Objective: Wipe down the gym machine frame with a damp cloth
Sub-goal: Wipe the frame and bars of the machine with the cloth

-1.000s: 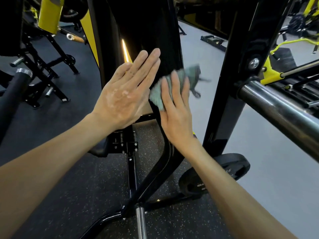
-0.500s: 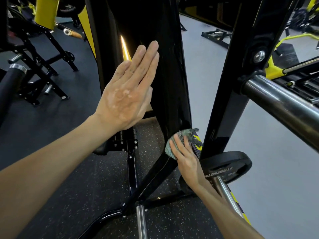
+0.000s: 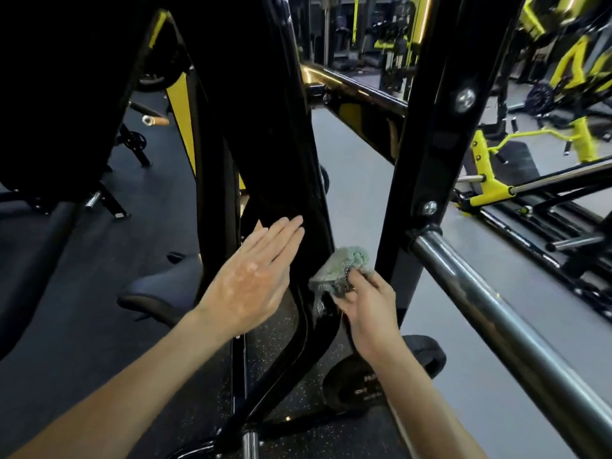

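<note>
The glossy black machine frame [image 3: 275, 127] runs down the middle of the view and curves toward the floor. My left hand [image 3: 253, 279] lies flat against its left face, fingers straight and together. My right hand [image 3: 367, 306] grips a bunched pale green cloth [image 3: 341, 270] and presses it against the frame's right edge, low down, just right of my left hand. A second black upright [image 3: 440, 127] with bolts stands to the right of the cloth.
A thick steel bar [image 3: 516, 332] sticks out from the right upright toward the lower right. A black weight plate [image 3: 367, 382] sits below my right wrist. A dark padded seat [image 3: 159, 289] is at left. Yellow and black machines [image 3: 490, 183] stand on the grey floor beyond.
My right hand slid the cloth down the frame's right edge, then stayed low. My view tilted up, so both hands now sit lower in the picture. My left hand stayed flat on the frame.
</note>
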Demonstrator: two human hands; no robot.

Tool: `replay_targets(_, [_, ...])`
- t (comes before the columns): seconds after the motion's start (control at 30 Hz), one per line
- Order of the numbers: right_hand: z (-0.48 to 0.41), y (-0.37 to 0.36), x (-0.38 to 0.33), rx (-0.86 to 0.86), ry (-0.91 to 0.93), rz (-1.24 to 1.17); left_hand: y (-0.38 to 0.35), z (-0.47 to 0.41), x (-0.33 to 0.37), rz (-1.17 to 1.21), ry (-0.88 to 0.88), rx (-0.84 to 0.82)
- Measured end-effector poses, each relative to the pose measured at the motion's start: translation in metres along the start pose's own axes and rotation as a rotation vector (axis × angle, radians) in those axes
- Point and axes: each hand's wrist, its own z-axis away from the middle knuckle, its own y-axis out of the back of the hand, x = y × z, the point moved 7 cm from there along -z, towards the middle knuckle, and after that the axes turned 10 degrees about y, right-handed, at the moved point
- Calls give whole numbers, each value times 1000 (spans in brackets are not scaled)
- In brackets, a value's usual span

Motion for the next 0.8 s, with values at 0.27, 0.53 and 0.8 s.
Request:
replay_targets(0.27, [-3,32,53,217,-143,61,3,-1,-9,-117,-22,-37])
replay_targets(0.53, [0,43,154,380,-498,-434,-48,21,1,-184,-58,-13])
replay_targets(0.8, [-9,14,145,448,-536,-227,-59,22,-1,-142,-48,54])
